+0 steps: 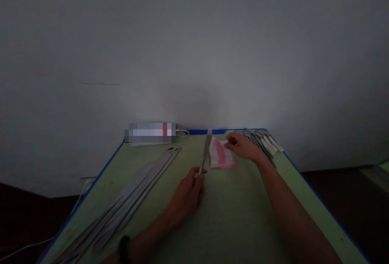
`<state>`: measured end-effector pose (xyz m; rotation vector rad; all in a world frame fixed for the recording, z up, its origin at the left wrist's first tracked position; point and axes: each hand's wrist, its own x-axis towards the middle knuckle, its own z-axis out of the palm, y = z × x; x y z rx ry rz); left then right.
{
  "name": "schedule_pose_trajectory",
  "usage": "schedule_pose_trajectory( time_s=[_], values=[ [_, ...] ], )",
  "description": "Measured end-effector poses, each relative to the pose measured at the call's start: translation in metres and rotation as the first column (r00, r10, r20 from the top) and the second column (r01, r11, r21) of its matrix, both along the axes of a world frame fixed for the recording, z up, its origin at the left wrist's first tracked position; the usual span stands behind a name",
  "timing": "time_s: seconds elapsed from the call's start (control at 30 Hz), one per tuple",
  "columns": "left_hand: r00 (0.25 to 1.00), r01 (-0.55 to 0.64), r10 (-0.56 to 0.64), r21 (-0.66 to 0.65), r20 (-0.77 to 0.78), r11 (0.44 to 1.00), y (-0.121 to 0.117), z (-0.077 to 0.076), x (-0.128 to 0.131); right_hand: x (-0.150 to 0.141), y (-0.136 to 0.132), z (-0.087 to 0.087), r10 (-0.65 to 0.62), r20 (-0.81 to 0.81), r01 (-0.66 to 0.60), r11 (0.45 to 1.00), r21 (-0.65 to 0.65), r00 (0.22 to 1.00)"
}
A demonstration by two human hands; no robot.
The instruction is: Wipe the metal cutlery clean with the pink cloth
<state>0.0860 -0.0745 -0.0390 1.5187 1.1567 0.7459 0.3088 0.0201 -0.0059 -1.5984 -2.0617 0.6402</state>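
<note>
My left hand [191,189] is closed around the lower end of a table knife [206,150], a slim grey metal piece. Its long flat blade points up and away, toward the wall. Just right of the blade, a pink and white cloth [221,154] lies partly spread on the table. At the cloth's upper right edge, my right hand [241,145] has its fingers pinched together on the fabric. The blade is beside the cloth; whether they touch I cannot tell.
Several long, flat grey strips [133,193] lie in a bundle on the left of the green table [237,215]. At the back right is a pile of slim pieces [263,142], some whitish. A blurred-out box [150,133] and white cable [183,132] sit by the wall.
</note>
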Motion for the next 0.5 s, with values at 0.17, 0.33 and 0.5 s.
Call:
schedule_pose_trajectory(
  time_s=[0.17, 0.33, 0.5],
  values=[
    [0.990, -0.054, 0.062, -0.065, 0.130, 0.996, 0.0030, -0.0006, -0.0029, -0.0012, -0.0023, 0.0065, -0.092, -0.590, -0.057, 0.972, -0.229, 0.802],
    [0.975, -0.108, 0.123, -0.087, 0.187, 0.990, 0.0054, -0.0004, -0.0045, -0.0033, -0.0086, 0.0074, -0.152, -0.722, -0.146, 0.931, -0.334, 0.675],
    [0.977, -0.103, 0.121, -0.110, 0.173, 0.989, 0.0064, 0.0004, -0.0039, 0.0018, -0.0083, -0.0011, 0.004, -0.436, -0.183, 0.911, -0.370, 0.900]
  ],
)
